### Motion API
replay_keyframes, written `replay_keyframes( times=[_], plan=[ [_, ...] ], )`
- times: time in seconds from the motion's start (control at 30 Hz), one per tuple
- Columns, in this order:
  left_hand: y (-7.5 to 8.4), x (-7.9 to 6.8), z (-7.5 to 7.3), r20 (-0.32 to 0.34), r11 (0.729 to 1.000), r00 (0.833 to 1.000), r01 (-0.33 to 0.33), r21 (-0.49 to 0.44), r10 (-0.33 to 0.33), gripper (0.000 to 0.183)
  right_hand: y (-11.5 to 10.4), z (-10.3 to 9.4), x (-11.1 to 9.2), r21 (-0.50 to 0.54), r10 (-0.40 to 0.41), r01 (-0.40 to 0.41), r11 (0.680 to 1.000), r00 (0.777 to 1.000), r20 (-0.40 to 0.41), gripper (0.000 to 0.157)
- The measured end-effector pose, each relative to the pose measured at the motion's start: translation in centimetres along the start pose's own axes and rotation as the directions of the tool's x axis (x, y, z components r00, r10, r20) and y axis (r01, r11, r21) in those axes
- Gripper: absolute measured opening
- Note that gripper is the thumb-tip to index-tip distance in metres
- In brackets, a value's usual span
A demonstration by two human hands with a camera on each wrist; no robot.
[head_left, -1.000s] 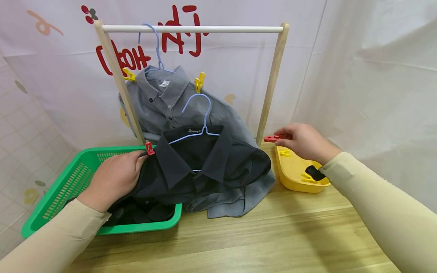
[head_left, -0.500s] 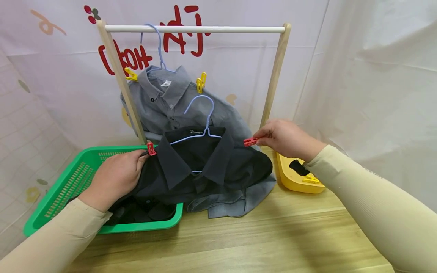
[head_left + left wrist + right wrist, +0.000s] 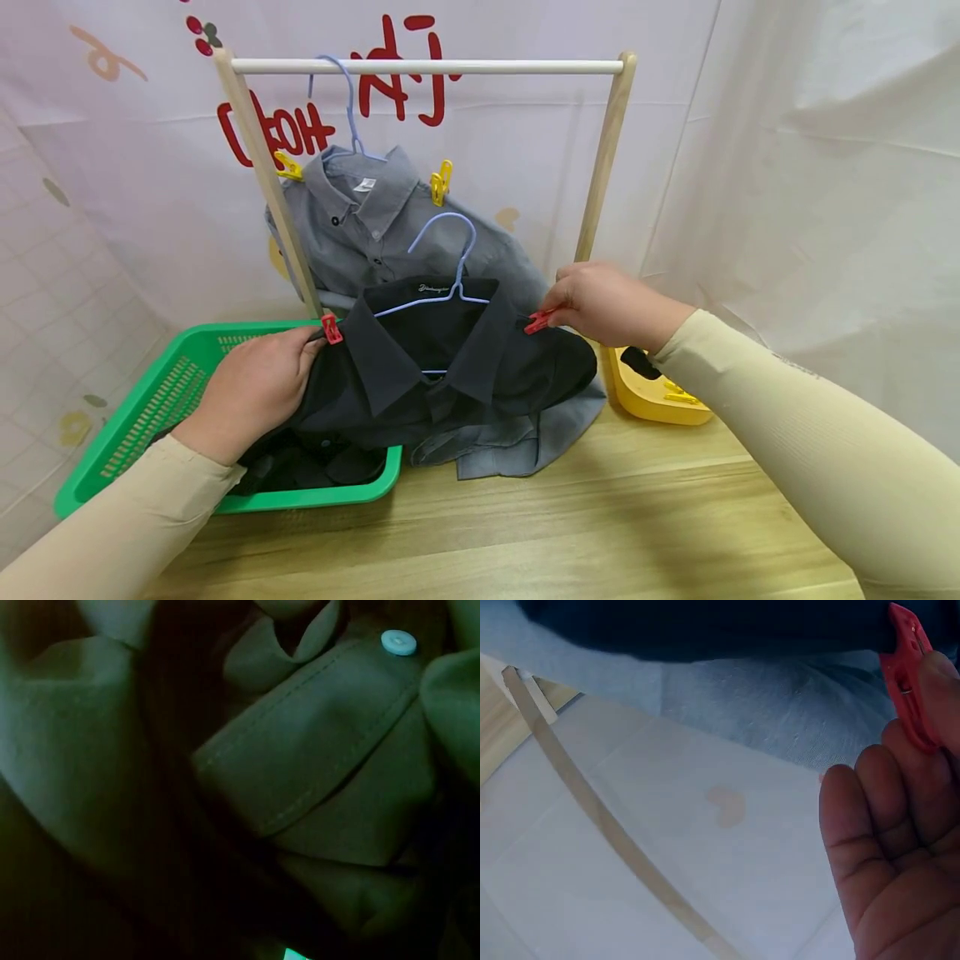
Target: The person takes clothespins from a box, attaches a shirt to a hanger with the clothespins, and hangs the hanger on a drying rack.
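Observation:
A black shirt (image 3: 420, 400) hangs on a light-blue hanger (image 3: 456, 258) in the middle of the head view. My left hand (image 3: 251, 392) grips its shoulder at the left, right beside a red clothespin (image 3: 332, 328) clipped there. At the other shoulder, my right hand (image 3: 603, 304) pinches a second red clothespin (image 3: 538, 322) by its handles, its tip at the cloth. In the right wrist view this clothespin (image 3: 909, 679) sits between thumb and finger, against the dark fabric. The left wrist view is dark and shows only folds of cloth (image 3: 315, 742) and a button.
Behind hangs a grey shirt (image 3: 375, 217) with yellow clothespins (image 3: 441, 183), on a rack with a white bar (image 3: 510, 66). A green basket (image 3: 300, 500) with dark clothing stands left. A yellow tray (image 3: 660, 410) with yellow clothespins and a black item lies right.
My right hand has carried the red clothespin left from over the yellow tray to the black shirt's right shoulder. My left hand has kept its grip on the other shoulder.

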State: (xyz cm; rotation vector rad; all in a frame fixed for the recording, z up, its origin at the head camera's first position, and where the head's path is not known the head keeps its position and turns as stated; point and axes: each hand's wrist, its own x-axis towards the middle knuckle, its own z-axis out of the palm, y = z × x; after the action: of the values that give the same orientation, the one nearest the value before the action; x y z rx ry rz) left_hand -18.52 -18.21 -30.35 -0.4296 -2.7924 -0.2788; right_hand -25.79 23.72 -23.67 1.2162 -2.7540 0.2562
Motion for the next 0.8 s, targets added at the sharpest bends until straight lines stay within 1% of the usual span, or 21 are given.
replay_keyframes(
  times=[0.1, 0.2, 0.47, 0.8],
  plan=[
    [-0.05, 0.0, 0.02, -0.008, 1.0, 1.0, -0.003, -0.003, 0.003, 0.032, -0.4, 0.16, 0.5, -0.016, -0.009, 0.009, 1.0, 1.0, 0.028, 0.01],
    [-0.03, 0.03, -0.01, 0.004, 1.0, 1.0, 0.0, -0.011, 0.0, 0.032, -0.71, 0.29, 0.78, -0.017, 0.003, -0.003, 1.0, 0.999, 0.049, 0.011],
    [0.09, 0.13, -0.18, 0.045, 1.0, 0.999, -0.002, -0.02, 0.002, 0.033, -0.88, 0.61, 0.43, 0.011, 0.057, -0.058, 0.998, 0.997, 0.056, 0.016],
    [0.26, 0.3, -0.49, 0.108, 0.998, 0.993, 0.057, -0.036, -0.053, 0.04, -0.65, 0.97, 0.36, 0.014, 0.038, -0.039, 0.999, 0.998, 0.046, 0.014]
  ],
)
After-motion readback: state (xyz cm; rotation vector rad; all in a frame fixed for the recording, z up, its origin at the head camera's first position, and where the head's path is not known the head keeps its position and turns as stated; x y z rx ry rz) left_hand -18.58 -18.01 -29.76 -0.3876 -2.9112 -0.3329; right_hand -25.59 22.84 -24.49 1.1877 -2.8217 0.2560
